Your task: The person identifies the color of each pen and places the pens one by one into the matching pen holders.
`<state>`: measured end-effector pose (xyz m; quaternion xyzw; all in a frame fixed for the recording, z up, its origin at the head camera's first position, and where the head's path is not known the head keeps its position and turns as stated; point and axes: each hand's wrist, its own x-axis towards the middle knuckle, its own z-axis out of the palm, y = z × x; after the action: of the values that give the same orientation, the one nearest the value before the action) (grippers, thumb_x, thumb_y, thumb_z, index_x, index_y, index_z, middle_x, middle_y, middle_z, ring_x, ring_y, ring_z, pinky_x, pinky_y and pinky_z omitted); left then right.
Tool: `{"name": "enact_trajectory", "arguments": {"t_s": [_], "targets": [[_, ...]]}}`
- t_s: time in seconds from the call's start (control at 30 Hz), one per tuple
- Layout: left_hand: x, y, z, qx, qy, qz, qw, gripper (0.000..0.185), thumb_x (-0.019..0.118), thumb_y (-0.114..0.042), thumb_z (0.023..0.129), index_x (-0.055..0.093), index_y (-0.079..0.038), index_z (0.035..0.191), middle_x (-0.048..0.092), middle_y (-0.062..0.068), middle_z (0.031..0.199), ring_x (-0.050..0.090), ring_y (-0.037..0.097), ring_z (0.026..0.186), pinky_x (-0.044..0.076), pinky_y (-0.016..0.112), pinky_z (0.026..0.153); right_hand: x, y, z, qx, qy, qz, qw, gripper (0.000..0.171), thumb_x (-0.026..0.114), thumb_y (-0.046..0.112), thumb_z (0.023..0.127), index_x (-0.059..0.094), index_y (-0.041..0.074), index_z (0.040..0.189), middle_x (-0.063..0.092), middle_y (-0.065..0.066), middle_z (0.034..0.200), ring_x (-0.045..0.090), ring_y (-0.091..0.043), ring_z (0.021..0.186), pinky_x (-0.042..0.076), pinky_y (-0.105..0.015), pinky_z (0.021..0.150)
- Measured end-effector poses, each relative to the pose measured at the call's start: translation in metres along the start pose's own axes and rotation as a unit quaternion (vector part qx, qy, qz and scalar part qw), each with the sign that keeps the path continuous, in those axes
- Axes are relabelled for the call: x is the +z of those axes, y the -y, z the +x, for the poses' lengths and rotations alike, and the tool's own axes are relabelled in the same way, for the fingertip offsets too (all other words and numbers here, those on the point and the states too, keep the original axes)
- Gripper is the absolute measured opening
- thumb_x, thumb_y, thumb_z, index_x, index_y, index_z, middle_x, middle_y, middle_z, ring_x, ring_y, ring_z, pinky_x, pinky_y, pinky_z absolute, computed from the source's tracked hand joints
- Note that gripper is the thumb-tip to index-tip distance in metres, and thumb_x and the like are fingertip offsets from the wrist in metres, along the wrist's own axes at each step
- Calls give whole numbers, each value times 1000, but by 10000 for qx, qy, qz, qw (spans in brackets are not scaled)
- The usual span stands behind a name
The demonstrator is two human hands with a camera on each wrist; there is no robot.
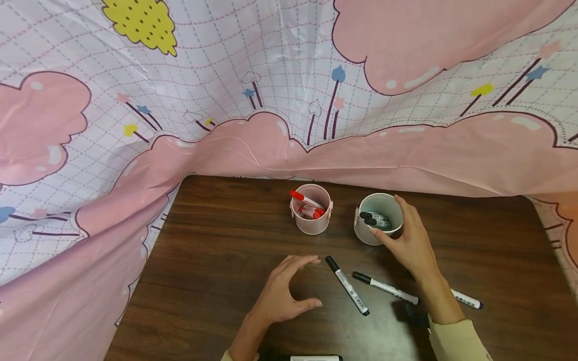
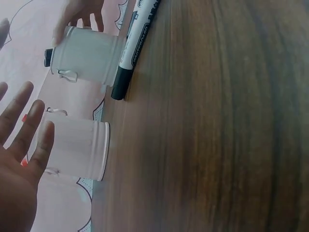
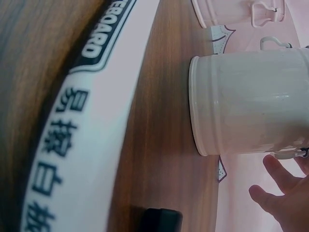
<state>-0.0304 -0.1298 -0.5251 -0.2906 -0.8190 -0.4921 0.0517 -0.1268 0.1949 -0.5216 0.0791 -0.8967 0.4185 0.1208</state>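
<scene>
The white cup (image 1: 378,218), standing at the far right of the table (image 1: 212,260) and containing black markers, is being gripped by the right hand (image 1: 408,244). The left hand (image 1: 284,291) is being held loosely curled, holding nothing, near a black marker (image 1: 347,285).

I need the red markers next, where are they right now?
In the head view, the red markers stand in the pink cup at the back of the table, left of the white cup that the right hand grips.
</scene>
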Motion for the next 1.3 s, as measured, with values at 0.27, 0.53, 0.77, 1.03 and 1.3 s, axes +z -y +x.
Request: {"name": "enact_trajectory", "arguments": {"t_s": [0.27,0.53,0.77,1.03,1.3], "targets": [[-9,-19,-1,144,-196,-128,9996,80,86,-37,77,49,-13,143,64,7,127,58,20,114,51,36,92,1,-1,-1,-27,-31,52,10000,95,88,28,75,35,9,152,46,-23,139,47,-40,123,36,-59,97],[-5,-3,-16,30,-227,-44,9997,81,79,-51,81,46,-16,146,62,3,131,57,23,116,50,40,94,0,-1,0,-49,-44,30,10000,95,88,27,75,36,7,152,47,-24,138,47,-41,122,36,-59,97],[-3,5,-35,-392,-155,107,9991,87,88,-41,73,46,-21,147,60,-6,132,55,19,119,48,40,96,0,-1,0,-48,-16,24,10000,96,88,28,75,35,9,153,47,-24,138,47,-41,123,36,-59,98],[-5,7,-53,-632,-209,147,9977,96,94,-23,64,46,-22,147,60,-3,132,57,26,115,48,38,95,0,0,0,-46,-59,19,10000,95,88,28,75,36,8,152,47,-23,138,46,-41,124,36,-60,98],[-2,7,-61,-654,-168,-9,9977,95,93,-19,65,45,-20,147,60,-2,133,55,22,118,50,41,93,1,0,0,-28,-42,-5,10000,95,88,29,75,36,8,152,46,-24,139,46,-41,124,36,-61,97]]}}
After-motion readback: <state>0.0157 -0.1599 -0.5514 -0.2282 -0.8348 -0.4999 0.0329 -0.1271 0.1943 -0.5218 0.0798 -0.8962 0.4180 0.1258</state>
